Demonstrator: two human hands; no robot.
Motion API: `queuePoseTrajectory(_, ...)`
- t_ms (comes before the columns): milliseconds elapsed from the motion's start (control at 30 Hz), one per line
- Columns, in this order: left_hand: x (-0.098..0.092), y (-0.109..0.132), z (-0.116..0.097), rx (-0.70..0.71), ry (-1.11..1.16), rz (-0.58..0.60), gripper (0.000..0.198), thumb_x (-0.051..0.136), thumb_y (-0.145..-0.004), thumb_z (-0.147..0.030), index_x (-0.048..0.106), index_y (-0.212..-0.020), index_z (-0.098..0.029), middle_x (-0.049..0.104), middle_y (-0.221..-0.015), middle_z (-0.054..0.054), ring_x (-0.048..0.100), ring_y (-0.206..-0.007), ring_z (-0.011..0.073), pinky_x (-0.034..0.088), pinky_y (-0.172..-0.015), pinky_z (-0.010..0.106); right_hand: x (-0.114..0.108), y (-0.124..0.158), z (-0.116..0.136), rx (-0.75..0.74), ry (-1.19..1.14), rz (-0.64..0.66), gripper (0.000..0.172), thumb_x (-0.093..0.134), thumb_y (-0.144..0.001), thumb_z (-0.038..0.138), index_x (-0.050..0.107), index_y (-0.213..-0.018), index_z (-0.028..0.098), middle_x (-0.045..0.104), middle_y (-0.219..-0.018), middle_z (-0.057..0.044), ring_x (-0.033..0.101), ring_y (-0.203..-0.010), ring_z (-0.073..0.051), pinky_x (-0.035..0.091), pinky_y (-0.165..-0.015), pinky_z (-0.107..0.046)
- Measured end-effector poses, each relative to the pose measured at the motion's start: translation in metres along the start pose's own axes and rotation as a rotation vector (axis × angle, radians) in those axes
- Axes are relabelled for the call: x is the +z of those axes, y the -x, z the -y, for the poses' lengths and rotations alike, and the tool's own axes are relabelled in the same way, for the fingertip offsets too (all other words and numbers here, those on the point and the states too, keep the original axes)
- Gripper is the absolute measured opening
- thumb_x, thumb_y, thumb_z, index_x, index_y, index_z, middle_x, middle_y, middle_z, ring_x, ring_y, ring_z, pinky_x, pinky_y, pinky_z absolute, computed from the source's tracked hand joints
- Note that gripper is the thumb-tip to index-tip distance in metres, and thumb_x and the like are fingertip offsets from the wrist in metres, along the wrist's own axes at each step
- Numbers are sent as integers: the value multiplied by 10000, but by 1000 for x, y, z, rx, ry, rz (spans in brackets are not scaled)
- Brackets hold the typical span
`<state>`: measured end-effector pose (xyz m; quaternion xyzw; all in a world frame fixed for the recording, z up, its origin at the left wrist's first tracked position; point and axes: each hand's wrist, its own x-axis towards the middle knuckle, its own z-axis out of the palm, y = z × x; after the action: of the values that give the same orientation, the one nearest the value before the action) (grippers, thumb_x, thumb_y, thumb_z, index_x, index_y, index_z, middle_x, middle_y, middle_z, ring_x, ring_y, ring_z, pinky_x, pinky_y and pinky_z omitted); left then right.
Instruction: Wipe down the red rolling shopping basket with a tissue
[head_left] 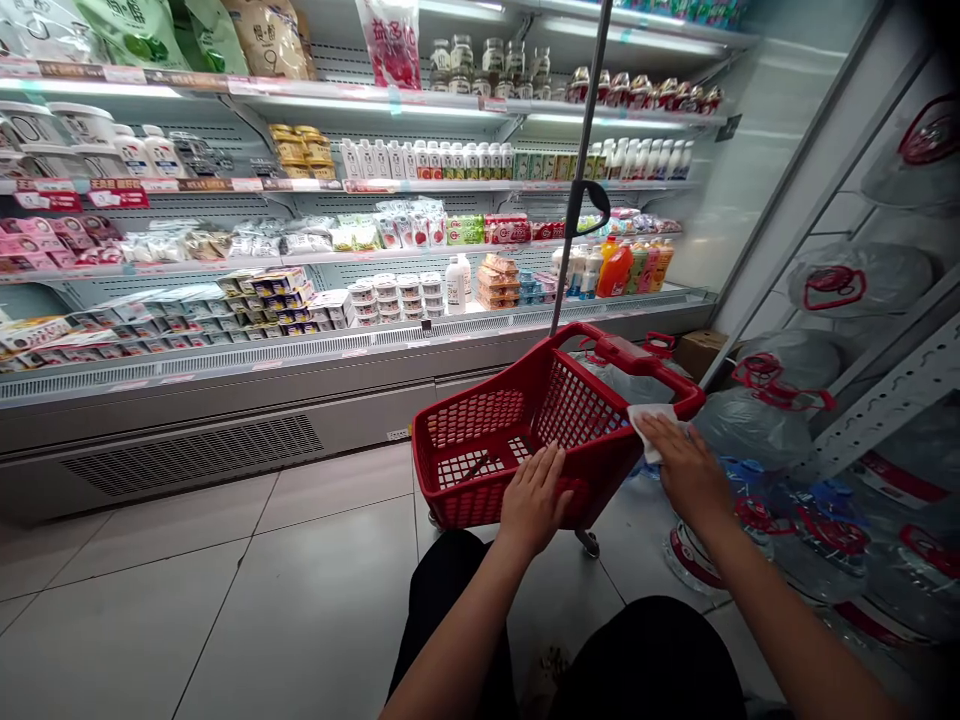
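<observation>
A red plastic shopping cart (480, 508) with lattice walls stands on the floor just in front of my knees. Against its near side rests my left hand (534, 495), fingers stretched out flat by the top rim, with nothing held. Where the handle (637, 358) joins the near side, my right hand (684, 470) presses a white wipe (646, 428) onto the red plastic. The fingers on the wipe lie nearly straight and partly cover it. Inside the basket, some dark bars show on the bottom, and I see no goods there.
A chilled display case (360, 395) with shelves of dairy goods and drinks runs along the back. A dark pole (592, 100) rises behind the cart. Large water bottles (750, 425) with red handles stand at the right, beside a metal rack (892, 385). Pale tiles (315, 590) cover the floor.
</observation>
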<state>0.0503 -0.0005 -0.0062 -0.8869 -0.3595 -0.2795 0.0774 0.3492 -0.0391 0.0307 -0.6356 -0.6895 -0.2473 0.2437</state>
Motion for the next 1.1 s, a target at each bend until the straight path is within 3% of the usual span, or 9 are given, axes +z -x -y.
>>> queuePoseTrajectory(133, 2, 11, 6, -31, -39, -7, 630, 409, -1086, -425, 245, -1652, -201, 352, -1679, 49, 368, -1530, 235, 312, -1264, 437, 12, -6, 14, -1, -63, -30, 806, 316, -874, 1, 301, -1639, 255, 515, -1584, -61, 400, -1512, -226, 231, -1285, -507)
queuePoseTrajectory(233, 3, 15, 7, -46, -54, -16, 626, 421, -1081, -408, 264, -1645, -187, 368, -1671, 64, 379, -1524, 233, 328, -1257, 431, 27, -7, 47, -80, -98, -13, 742, 321, -900, 17, 362, -1615, 209, 552, -1549, -89, 431, -1492, -218, 215, -1294, -476)
queuePoseTrajectory(400, 2, 12, 8, -57, -41, -21, 594, 419, -1084, -427, 324, -1620, -191, 375, -1667, 58, 393, -1516, 225, 325, -1258, 424, 48, -2, 106, -263, -145, 66, 732, 364, -902, 38, 373, -1609, 231, 532, -1569, -35, 442, -1482, -171, 253, -1286, -432)
queuePoseTrajectory(467, -1, 13, 11, -43, -34, -14, 589, 420, -1086, -415, 320, -1622, -194, 375, -1668, 52, 399, -1512, 214, 325, -1259, 410, 46, -2, 103, -310, -152, 84, 746, 358, -900, 35, 359, -1613, 252, 526, -1574, -17, 449, -1476, -160, 268, -1280, -440)
queuePoseTrajectory(533, -4, 16, 15, -35, -32, -9, 589, 418, -1088, -398, 307, -1627, -189, 369, -1670, 53, 392, -1516, 205, 325, -1260, 395, 37, -4, 80, -307, -143, 79, 755, 338, -895, 20, 365, -1610, 263, 549, -1555, -17, 471, -1460, -155, 275, -1275, -449)
queuePoseTrajectory(700, -6, 28, 16, -83, -56, -15, 591, 393, -1092, -387, 291, -1633, -171, 346, -1680, 55, 340, -1545, 221, 299, -1273, 426, 12, -8, 15, -121, -81, 10, 780, 314, -877, 1, 372, -1611, 258, 529, -1571, -48, 439, -1488, -204, 249, -1283, -497)
queuePoseTrajectory(767, -3, 30, 12, -110, -68, -23, 607, 402, -1087, -404, 286, -1636, -171, 341, -1682, 57, 338, -1546, 234, 301, -1272, 449, 15, -6, 20, -77, -90, -4, 766, 312, -885, 8, 368, -1615, 234, 531, -1569, -68, 411, -1506, -220, 235, -1289, -503)
queuePoseTrajectory(967, -3, 28, 15, -74, -99, -20, 622, 431, -1077, -410, 291, -1634, -170, 343, -1681, 56, 356, -1536, 216, 305, -1270, 414, 46, 4, 94, -200, -170, 48, 785, 337, -883, 8, 323, -1634, 237, 519, -1579, -47, 415, -1502, -190, 295, -1275, -439)
queuePoseTrajectory(1100, -12, 38, 31, -70, -135, -15, 607, 430, -1078, -377, 283, -1640, -200, 359, -1673, 48, 378, -1525, 216, 297, -1268, 426, 50, 3, 92, -275, -245, 65, 832, 322, -868, -8, 267, -1649, 274, 497, -1595, -35, 421, -1498, -185, 290, -1276, -475)
